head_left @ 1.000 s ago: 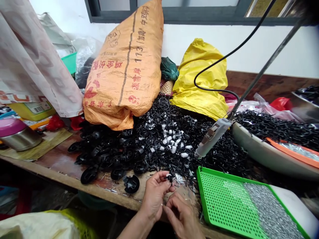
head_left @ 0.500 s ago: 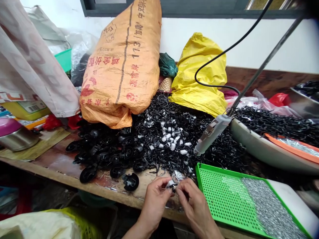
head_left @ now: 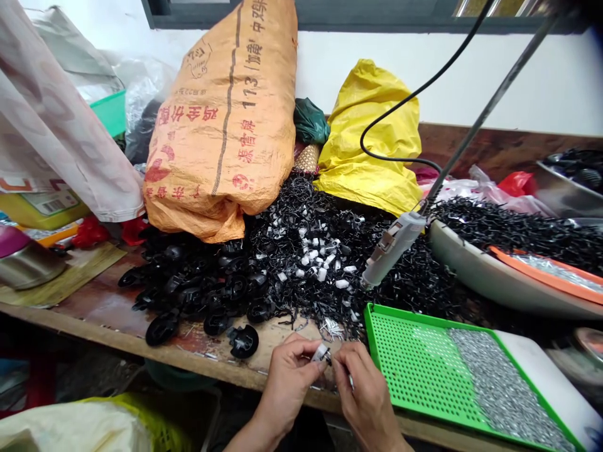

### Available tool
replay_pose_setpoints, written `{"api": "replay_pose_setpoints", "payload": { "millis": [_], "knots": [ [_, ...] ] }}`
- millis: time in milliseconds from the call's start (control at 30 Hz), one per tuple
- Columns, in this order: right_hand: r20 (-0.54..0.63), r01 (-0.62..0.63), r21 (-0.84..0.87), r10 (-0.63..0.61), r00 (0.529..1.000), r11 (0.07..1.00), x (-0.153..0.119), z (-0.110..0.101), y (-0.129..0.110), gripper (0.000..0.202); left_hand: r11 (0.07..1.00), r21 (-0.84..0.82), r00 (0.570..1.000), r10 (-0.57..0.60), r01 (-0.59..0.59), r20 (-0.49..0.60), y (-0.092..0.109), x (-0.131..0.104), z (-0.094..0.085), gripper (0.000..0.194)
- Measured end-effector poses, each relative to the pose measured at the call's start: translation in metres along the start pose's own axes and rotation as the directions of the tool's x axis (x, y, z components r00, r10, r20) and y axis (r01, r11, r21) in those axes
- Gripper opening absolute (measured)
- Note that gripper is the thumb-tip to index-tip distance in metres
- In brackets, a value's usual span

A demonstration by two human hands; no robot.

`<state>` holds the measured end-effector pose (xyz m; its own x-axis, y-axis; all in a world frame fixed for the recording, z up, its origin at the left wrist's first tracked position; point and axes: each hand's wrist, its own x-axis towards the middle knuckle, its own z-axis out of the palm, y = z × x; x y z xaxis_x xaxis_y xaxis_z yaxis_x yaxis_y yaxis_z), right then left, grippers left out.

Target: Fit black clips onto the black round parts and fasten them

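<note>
Between thumb and forefinger, my left hand [head_left: 293, 370] pinches a small white plastic part [head_left: 321, 353] with a black piece at its end. Close beside it on the right is my right hand [head_left: 360, 376], fingers curled together; a tiny shiny bit of metal, perhaps a pin, shows at its fingertips. Just beyond my hands lies a small bunch of silvery pins [head_left: 331, 329] on the wooden table [head_left: 277, 333]. Behind them spreads a heap of thin black parts [head_left: 301, 301] with white plastic pieces [head_left: 321, 274] scattered on top.
Black round parts [head_left: 244, 342] lie to the left. A green perforated tray [head_left: 414, 358] with many small metal pins [head_left: 504, 383] sits at right. A grey electric screwdriver [head_left: 393, 248] hangs from a rod above the heap. Orange [head_left: 221, 125] and yellow [head_left: 372, 138] sacks stand behind.
The white part in my left hand has tilted and shifted slightly left. My right hand has turned a little, its fingers now more curled, and the whole view has shifted slightly.
</note>
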<state>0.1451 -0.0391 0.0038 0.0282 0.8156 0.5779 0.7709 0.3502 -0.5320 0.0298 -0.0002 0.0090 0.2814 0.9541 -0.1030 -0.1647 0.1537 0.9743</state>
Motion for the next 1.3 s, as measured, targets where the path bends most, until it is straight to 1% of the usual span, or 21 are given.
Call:
{"api": "replay_pose_setpoints", "payload": {
  "millis": [100, 200, 267, 400, 433, 567, 700, 733, 800, 900, 933, 1033, 1100, 1300],
  "knots": [
    [0.0, -0.023, -0.003, 0.023, 1.0, 1.0, -0.0003, -0.0009, 0.0012, 0.016, 1.0, -0.001, 1.0, -0.016, 0.016, -0.005, -0.0001, -0.0002, 0.0005, 0.013],
    [0.046, -0.113, 0.101, 0.109, 0.993, 0.989, -0.0002, -0.0018, 0.0016, 0.018, 0.999, -0.026, 0.999, -0.036, 0.036, 0.008, 0.0016, -0.0005, 0.0017, 0.014],
    [0.049, -0.138, 0.124, 0.133, 0.99, 0.983, -0.0015, -0.0008, 0.0013, 0.018, 0.998, -0.055, 0.999, -0.036, 0.036, 0.018, 0.0025, -0.0006, 0.0029, 0.013],
    [-0.045, -0.121, 0.059, 0.124, 0.991, 0.991, -0.0043, 0.0021, 0.0001, 0.016, 0.988, -0.142, 0.999, -0.052, 0.053, 0.013, 0.0015, -0.0006, 0.0047, 0.012],
    [-0.041, -0.127, 0.067, 0.13, 0.991, 0.99, -0.0041, 0.0019, -0.0003, 0.017, 0.984, -0.166, 0.998, -0.065, 0.067, 0.02, 0.0009, -0.0005, 0.0047, 0.013],
    [0.034, -0.166, 0.156, 0.162, 0.986, 0.974, -0.0019, -0.001, -0.0014, 0.019, 0.968, -0.227, 0.994, -0.093, 0.104, 0.06, -0.0004, -0.001, 0.0042, 0.015],
    [-0.048, -0.104, 0.083, 0.108, 0.993, 0.991, -0.0024, -0.001, -0.0007, 0.015, 0.958, -0.259, 0.992, -0.108, 0.12, 0.06, -0.0005, -0.0028, 0.0042, 0.018],
    [-0.053, -0.099, 0.077, 0.104, 0.993, 0.992, -0.0025, -0.0011, -0.0006, 0.015, 0.956, -0.265, 0.991, -0.118, 0.13, 0.059, -0.0005, -0.0031, 0.0041, 0.018],
    [-0.014, -0.119, 0.114, 0.122, 0.992, 0.986, -0.0023, -0.0026, -0.0005, 0.016, 0.954, -0.263, 0.99, -0.131, 0.142, 0.059, -0.0008, -0.003, 0.0032, 0.018],
    [0.062, -0.155, 0.178, 0.146, 0.987, 0.972, -0.0013, -0.0058, -0.0003, 0.018, 0.958, -0.251, 0.99, -0.121, 0.137, 0.077, -0.0014, -0.002, 0.0014, 0.018],
    [0.061, -0.153, 0.176, 0.144, 0.988, 0.973, -0.0013, -0.0063, -0.0001, 0.018, 0.959, -0.25, 0.989, -0.116, 0.134, 0.086, -0.0016, -0.0017, 0.0011, 0.019],
    [-0.016, -0.12, 0.123, 0.123, 0.992, 0.985, -0.0024, -0.0052, -0.0001, 0.015, 0.956, -0.259, 0.988, -0.117, 0.138, 0.097, -0.0023, -0.0016, 0.0018, 0.02],
    [-0.044, -0.113, 0.12, 0.119, 0.992, 0.986, -0.0033, -0.0035, -0.0004, 0.015, 0.955, -0.261, 0.989, -0.122, 0.141, 0.088, -0.0024, -0.0022, 0.0033, 0.02],
    [0.007, -0.158, 0.195, 0.16, 0.987, 0.968, -0.0028, -0.0049, -0.0001, 0.016, 0.947, -0.274, 0.985, -0.155, 0.17, 0.077, -0.0017, -0.0049, 0.0063, 0.02]
  ]
}}
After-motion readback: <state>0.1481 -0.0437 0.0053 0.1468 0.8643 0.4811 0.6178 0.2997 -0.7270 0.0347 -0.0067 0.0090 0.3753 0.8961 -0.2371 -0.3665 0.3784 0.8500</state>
